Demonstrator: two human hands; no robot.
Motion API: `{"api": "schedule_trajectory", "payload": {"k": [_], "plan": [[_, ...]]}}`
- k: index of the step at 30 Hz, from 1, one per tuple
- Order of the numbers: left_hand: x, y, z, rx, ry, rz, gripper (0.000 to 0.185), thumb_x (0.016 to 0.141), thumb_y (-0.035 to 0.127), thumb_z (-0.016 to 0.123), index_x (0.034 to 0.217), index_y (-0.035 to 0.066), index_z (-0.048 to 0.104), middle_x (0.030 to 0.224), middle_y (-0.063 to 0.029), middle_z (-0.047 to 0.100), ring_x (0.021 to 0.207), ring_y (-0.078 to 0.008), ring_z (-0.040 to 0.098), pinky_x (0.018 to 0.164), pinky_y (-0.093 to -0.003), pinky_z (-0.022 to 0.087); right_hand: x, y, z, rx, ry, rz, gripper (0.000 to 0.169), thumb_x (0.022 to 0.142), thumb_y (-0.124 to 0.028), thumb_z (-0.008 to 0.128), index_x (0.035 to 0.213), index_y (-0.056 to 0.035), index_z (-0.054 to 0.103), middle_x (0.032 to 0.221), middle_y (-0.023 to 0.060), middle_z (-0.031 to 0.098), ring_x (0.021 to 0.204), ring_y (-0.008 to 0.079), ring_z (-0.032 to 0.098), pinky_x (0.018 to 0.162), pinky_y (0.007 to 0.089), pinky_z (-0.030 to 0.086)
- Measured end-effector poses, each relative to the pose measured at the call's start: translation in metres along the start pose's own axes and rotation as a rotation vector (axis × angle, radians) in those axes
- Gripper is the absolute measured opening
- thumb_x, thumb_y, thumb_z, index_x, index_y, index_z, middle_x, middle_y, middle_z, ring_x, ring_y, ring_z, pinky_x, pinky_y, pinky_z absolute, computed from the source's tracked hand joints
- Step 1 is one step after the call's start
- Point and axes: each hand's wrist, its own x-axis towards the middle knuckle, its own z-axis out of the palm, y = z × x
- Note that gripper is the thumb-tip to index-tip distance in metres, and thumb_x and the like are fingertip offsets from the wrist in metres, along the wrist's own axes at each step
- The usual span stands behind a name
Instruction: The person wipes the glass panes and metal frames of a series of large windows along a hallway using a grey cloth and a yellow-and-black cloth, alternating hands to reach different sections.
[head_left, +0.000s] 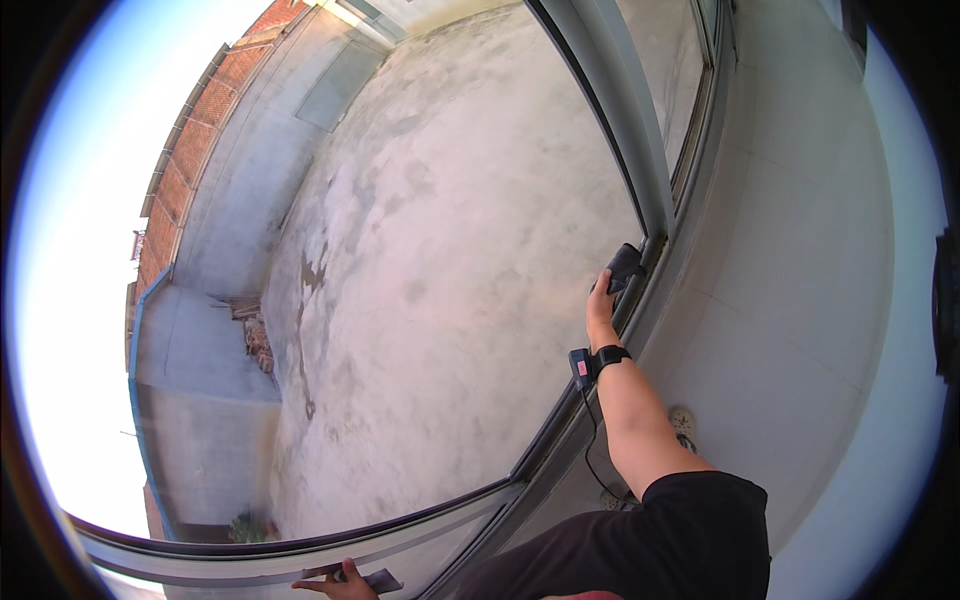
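My right hand (602, 296) reaches out to the lower rail (551, 424) of a large metal-framed window. It holds a black pad (624, 264), possibly folded cloth, against the frame corner by the upright stile (637, 112). A black-strapped device (592, 366) sits on that wrist, and a cable hangs from it. At the bottom edge my left hand (346, 585) is at the side window frame (247, 562), thumb and a finger apart. A grey flat piece (382, 580) lies against it; whether the hand grips it is unclear. The left forearm is out of view.
Beyond the window opening spreads a stained concrete yard (450, 262), bounded by a grey wall (232, 195) with brick above. A rubble pile (257, 341) lies by the wall. Indoors is a tiled floor (795, 300), with my clog (682, 421) close to the track.
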Motion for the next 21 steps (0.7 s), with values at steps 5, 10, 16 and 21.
{"api": "schedule_trajectory", "payload": {"k": [5, 10, 16, 21], "plan": [[-0.029, 0.030, -0.002, -0.104, 0.115, -0.010, 0.109, 0.090, 0.021, 0.068, 0.146, 0.009, -0.025, 0.126, -0.0256, 0.055, 0.108, -0.0318, 0.058, 0.092, -0.0369, 0.046, -0.164, 0.039, -0.020, 0.021, -0.152, 0.029, 0.075, 0.096, -0.051, 0.046, 0.142, 0.0060, 0.032, 0.147, 0.0202, 0.035, 0.132, 0.0313, 0.038, 0.107, 0.0369, 0.033], [-0.020, -0.009, -0.008, -0.190, -0.056, 0.358, 0.105, 0.084, 0.001, 0.068, 0.149, 0.007, -0.013, 0.095, -0.0123, 0.061, 0.081, -0.0191, 0.055, 0.073, -0.0300, 0.044, -0.345, 0.054, -0.044, -0.051, -0.420, -0.020, 0.091, 0.094, -0.052, 0.049, 0.149, 0.0001, -0.001, 0.150, 0.0222, 0.020, 0.138, 0.0315, 0.027, 0.111, 0.0407, 0.024], [-0.008, -0.072, -0.013, 0.023, -0.125, 0.595, 0.031, 0.080, 0.008, 0.074, 0.102, 0.001, 0.053, 0.071, -0.0072, 0.054, 0.061, -0.0230, 0.053, 0.056, -0.0332, 0.044, -0.441, -0.004, -0.046, 0.060, -0.689, -0.122, 0.098, 0.095, -0.047, 0.049, 0.145, 0.0041, -0.017, 0.151, 0.0289, -0.003, 0.142, 0.0369, 0.005, 0.114, 0.0449, 0.010], [-0.005, -0.081, -0.011, 0.051, -0.294, 0.689, 0.019, 0.083, 0.015, 0.071, 0.090, 0.003, 0.058, 0.070, -0.0106, 0.059, 0.062, -0.0324, 0.058, 0.056, -0.0408, 0.045, -0.350, -0.066, -0.001, 0.072, -0.593, -0.442, 0.092, 0.097, -0.043, 0.048, 0.146, 0.0034, -0.015, 0.151, 0.0277, -0.001, 0.141, 0.0361, 0.013, 0.112, 0.0440, 0.020]]}}
